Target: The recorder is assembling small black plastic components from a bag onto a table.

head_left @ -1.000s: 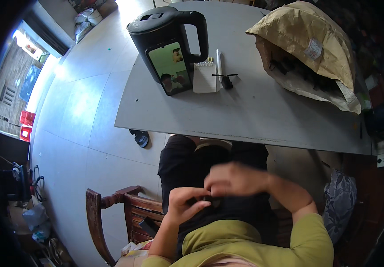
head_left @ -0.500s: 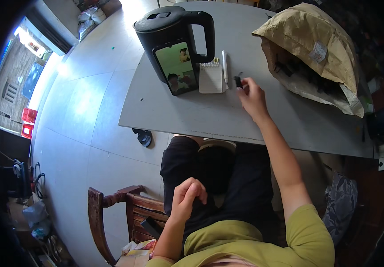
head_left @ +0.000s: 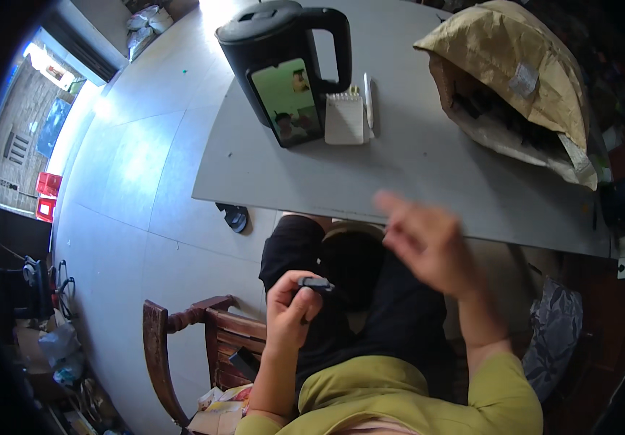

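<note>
Above my lap, my left hand (head_left: 292, 304) is closed, pinching a small black plastic piece (head_left: 317, 284) between thumb and fingers. A bit of something dark also shows under its fingers. My right hand (head_left: 428, 243) is over the near table edge, smeared by motion, its index finger stretched out and apart from the others. Nothing shows in it. Farther off on the table (head_left: 283, 177) lie a small spiral notepad (head_left: 345, 122) and a white pen (head_left: 368, 109). A phone (head_left: 287, 105) leans upright against a black kettle (head_left: 265, 25).
An open brown paper bag (head_left: 515, 65) with dark pieces inside lies at the table's right. A wooden chair (head_left: 214, 341) stands at my left, with a dark sandal (head_left: 235, 217) on the floor beyond it. A dark pot (head_left: 624, 204) sits at far right.
My right hand has drawn back from beside the pen toward me, and the black piece it held there is gone from it. A black piece now shows in my left hand.
</note>
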`<state>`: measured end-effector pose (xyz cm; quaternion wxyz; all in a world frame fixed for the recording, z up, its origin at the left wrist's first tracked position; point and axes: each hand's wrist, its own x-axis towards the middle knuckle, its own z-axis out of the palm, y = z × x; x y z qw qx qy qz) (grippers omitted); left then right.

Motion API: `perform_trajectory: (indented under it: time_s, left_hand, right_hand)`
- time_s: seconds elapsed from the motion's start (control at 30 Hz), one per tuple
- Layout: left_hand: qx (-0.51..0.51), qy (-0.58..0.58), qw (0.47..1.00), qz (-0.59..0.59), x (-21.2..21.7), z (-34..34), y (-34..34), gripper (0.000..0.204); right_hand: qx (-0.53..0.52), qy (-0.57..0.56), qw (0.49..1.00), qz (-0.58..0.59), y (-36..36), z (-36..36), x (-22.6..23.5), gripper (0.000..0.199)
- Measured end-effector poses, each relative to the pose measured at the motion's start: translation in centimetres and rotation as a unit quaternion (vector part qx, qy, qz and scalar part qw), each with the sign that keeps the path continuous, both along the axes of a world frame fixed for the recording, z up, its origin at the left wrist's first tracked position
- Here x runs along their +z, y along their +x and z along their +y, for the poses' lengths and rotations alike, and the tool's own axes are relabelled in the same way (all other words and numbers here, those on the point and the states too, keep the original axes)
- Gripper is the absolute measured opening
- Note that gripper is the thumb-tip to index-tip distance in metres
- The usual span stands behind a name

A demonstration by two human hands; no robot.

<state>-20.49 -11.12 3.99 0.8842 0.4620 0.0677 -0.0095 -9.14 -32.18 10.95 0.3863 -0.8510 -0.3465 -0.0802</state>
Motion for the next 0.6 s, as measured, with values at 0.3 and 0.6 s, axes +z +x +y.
perform_trajectory:
  time_s: [0.3, 0.6]
  left_hand:
    - [0.077, 0.020, 0.996, 0.031, 1.0, -0.7, -0.2, 0.018]
    - [0.075, 0.313, 0.944, -0.064, 2.0, -2.0, 0.8, 0.023]
  right_hand:
    - [0.107, -0.041, 0.984, -0.139, 0.8, 3.4, 8.5, 0.037]
    - [0.161, 0.307, 0.793, 0.501, -4.2, 4.8, -4.3, 0.053]
